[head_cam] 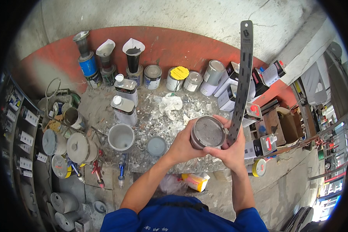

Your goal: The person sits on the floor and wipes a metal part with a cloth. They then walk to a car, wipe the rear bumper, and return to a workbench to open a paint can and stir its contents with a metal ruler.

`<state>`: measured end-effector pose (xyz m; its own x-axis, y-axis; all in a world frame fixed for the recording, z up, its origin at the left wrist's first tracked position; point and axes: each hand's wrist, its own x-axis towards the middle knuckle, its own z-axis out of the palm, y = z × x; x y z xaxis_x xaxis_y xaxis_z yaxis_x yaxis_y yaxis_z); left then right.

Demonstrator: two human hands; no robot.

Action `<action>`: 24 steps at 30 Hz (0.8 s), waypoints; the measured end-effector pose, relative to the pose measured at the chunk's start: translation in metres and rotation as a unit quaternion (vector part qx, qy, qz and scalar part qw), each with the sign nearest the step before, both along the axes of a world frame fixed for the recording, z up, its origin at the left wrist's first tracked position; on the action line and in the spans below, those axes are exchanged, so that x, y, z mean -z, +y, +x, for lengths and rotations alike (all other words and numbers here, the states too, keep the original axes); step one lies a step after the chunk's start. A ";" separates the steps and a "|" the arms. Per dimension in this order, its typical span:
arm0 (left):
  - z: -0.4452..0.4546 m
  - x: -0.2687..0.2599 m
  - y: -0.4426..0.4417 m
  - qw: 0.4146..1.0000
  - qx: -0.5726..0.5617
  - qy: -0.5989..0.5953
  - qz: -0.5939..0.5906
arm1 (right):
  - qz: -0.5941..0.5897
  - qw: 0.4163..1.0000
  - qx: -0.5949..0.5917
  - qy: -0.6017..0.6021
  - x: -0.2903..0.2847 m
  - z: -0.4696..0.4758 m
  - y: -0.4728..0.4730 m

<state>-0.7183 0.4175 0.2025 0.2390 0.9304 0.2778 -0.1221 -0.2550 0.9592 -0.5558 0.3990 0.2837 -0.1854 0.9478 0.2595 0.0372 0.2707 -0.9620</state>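
My left hand (181, 142) is wrapped around the left side of a paint can (209, 132) with a grey, spotted top. Whether that top is a lid or the paint surface, I cannot tell. On the can's other side, my right hand (232, 152) steadies it with thumb and fingers. The same hand grips a long dark slotted mixing stick (243, 72), which stands up at a slight tilt beside the can. Below and left of the can, a round grey lid (156, 146) lies on the paint-spattered bench (145, 116). Crumpled white paper (171, 105) lies beyond my hands.
Spray guns with cups (121, 137) hang along the bench's front left edge. Two thinner cans (124, 110) stand nearby. Paint tins (152, 76), some topped with paper strainers (134, 50), line the red-painted wall. More solvent cans (259, 146) are at right; a shelf (26, 139) is at far left.
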 end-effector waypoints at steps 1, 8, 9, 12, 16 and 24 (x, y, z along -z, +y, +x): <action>0.000 0.002 -0.001 1.000 -0.011 0.012 0.018 | 0.002 1.000 -0.001 -0.008 -0.001 -0.001 -0.001; -0.001 0.021 -0.006 1.000 -0.016 -0.020 0.012 | 0.008 0.999 0.000 0.044 -0.015 -0.004 -0.005; -0.001 0.025 -0.007 1.000 -0.018 -0.012 0.014 | 0.015 0.999 0.002 0.034 -0.018 -0.003 -0.005; -0.001 0.036 -0.012 1.000 -0.022 -0.004 0.014 | 0.031 0.999 0.000 0.036 -0.027 -0.002 -0.005; -0.004 0.051 -0.016 0.999 -0.011 -0.030 -0.004 | 0.027 0.998 -0.008 0.052 -0.036 -0.001 -0.009; -0.019 0.076 -0.035 0.999 -0.028 -0.010 -0.029 | 0.044 0.998 0.001 0.044 -0.047 -0.001 -0.017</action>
<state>-0.7374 0.3830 0.1263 0.1813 0.9566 0.2282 -0.1292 -0.2069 0.9698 -0.5564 0.3825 0.3307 -0.1567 0.9209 0.3569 -0.0457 0.3542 -0.9340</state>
